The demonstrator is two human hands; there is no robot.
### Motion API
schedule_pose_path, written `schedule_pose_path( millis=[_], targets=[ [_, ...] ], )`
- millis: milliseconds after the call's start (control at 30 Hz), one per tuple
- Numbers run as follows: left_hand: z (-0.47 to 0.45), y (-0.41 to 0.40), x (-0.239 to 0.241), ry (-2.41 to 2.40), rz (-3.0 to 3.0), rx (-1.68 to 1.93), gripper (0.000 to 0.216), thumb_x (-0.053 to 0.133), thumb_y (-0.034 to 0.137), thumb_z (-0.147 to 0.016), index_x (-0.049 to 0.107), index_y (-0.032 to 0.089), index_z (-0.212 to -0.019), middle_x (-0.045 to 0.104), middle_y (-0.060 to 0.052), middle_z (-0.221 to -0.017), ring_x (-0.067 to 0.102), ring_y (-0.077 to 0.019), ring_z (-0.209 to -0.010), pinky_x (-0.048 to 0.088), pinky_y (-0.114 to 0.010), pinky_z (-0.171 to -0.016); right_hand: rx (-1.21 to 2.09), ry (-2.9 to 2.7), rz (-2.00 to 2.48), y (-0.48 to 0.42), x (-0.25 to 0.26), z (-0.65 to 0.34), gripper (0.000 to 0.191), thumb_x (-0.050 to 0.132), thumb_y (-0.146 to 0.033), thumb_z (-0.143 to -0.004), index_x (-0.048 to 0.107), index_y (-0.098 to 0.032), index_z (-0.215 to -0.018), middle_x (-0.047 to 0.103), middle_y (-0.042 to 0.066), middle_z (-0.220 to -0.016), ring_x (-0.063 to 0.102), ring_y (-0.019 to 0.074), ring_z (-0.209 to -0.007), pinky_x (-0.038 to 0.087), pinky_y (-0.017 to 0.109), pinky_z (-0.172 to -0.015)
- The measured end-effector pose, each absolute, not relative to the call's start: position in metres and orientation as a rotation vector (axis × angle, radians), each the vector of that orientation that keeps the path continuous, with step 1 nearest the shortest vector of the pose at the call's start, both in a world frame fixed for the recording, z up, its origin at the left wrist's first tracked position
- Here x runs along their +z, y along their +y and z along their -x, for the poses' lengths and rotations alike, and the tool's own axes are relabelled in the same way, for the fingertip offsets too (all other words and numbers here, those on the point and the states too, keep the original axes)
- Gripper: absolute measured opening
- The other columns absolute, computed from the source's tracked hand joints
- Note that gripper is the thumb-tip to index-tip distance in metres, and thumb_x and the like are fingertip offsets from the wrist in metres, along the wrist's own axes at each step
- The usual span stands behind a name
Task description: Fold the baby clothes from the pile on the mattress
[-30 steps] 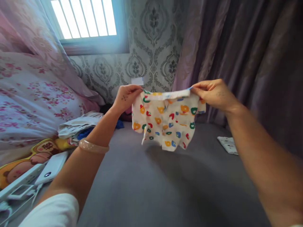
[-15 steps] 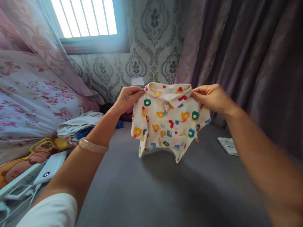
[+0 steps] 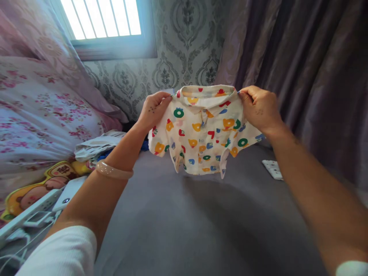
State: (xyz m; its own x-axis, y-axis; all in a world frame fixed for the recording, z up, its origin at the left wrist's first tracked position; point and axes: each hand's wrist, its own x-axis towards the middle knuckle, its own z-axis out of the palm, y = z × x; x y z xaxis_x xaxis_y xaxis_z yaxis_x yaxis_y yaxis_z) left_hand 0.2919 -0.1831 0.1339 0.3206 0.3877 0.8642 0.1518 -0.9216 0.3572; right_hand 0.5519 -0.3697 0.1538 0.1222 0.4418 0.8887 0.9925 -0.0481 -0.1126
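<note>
Printed shirt (image 3: 201,134) in midair, collar up, above the grey sheet (image 3: 161,230). Far left: white power strip (image 3: 46,204), then clothes pile (image 3: 96,146). My left hand (image 3: 155,109) pinches one shoulder tight; shirt front hangs spread, buttons facing me. My right hand (image 3: 261,109) pinches the other shoulder likewise. Lower, slightly right: small folded white cloth (image 3: 272,169) on sheet.

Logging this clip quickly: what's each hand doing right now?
Left hand: closed, pinching the shirt at one shoulder.
Right hand: closed, pinching the shirt at the other shoulder.
</note>
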Motion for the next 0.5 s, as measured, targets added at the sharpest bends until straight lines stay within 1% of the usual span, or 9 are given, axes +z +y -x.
schedule_pose_path(
  millis=[100, 167, 300, 367, 433, 500],
  targets=[
    [-0.28, -0.196, 0.137, 0.503, -2.47, 1.78, 0.029, 0.047, 0.039, -0.095, 0.066, 0.017, -0.098, 0.064, 0.001, -0.081, 0.063, -0.0134, -0.087, 0.05, -0.023, -0.077, -1.016, -1.414, 1.616, -0.384, 0.152, -0.544, 0.031, 0.043, -0.033, -0.099, 0.069, -0.016, -0.106, 0.073, 0.009, -0.094, 0.065, 0.0174, -0.084, 0.044, 0.027, -0.072],
    [-0.268, -0.212, 0.138, 0.528, -2.538, 1.833, 0.032, 0.046, 0.041, -0.096, 0.067, 0.018, -0.102, 0.064, 0.001, -0.084, 0.063, -0.0141, -0.089, 0.049, -0.025, -0.081, -1.097, -1.418, 1.621, -0.398, 0.15, -0.539, 0.034, 0.041, -0.035, -0.1, 0.069, -0.018, -0.109, 0.073, 0.008, -0.098, 0.066, 0.0188, -0.088, 0.044, 0.028, -0.072],
    [-0.233, -0.255, 0.142, 0.645, -2.706, 1.868, 0.035, 0.047, 0.045, -0.097, 0.068, 0.019, -0.106, 0.066, 0.0, -0.081, 0.064, -0.0129, -0.08, 0.048, -0.027, -0.084, -1.195, -1.43, 1.643, -0.437, 0.149, -0.525, 0.042, 0.038, -0.043, -0.1, 0.07, -0.019, -0.113, 0.074, 0.007, -0.092, 0.069, 0.0213, -0.085, 0.045, 0.032, -0.069],
    [-0.215, -0.273, 0.151, 0.683, -2.797, 1.889, 0.038, 0.048, 0.047, -0.096, 0.07, 0.018, -0.105, 0.066, -0.001, -0.079, 0.063, -0.0127, -0.076, 0.049, -0.028, -0.082, -1.181, -1.448, 1.636, -0.456, 0.152, -0.516, 0.045, 0.037, -0.048, -0.099, 0.07, -0.022, -0.114, 0.074, 0.004, -0.09, 0.069, 0.02, -0.083, 0.045, 0.032, -0.068],
    [-0.202, -0.284, 0.165, 0.734, -2.894, 1.904, 0.042, 0.045, 0.05, -0.096, 0.072, 0.018, -0.102, 0.065, -0.001, -0.077, 0.065, -0.0151, -0.078, 0.051, -0.032, -0.082, -1.108, -1.472, 1.624, -0.47, 0.159, -0.509, 0.044, 0.038, -0.052, -0.097, 0.07, -0.028, -0.115, 0.074, -0.002, -0.09, 0.068, 0.0166, -0.08, 0.044, 0.032, -0.065],
    [-0.196, -0.285, 0.179, 0.8, -2.952, 1.873, 0.042, 0.044, 0.054, -0.094, 0.071, 0.024, -0.104, 0.068, 0.0, -0.085, 0.066, -0.0184, -0.085, 0.051, -0.035, -0.085, -0.999, -1.482, 1.607, -0.474, 0.167, -0.506, 0.041, 0.041, -0.056, -0.094, 0.069, -0.034, -0.114, 0.073, -0.008, -0.09, 0.066, 0.0137, -0.077, 0.043, 0.032, -0.063]
  ],
)
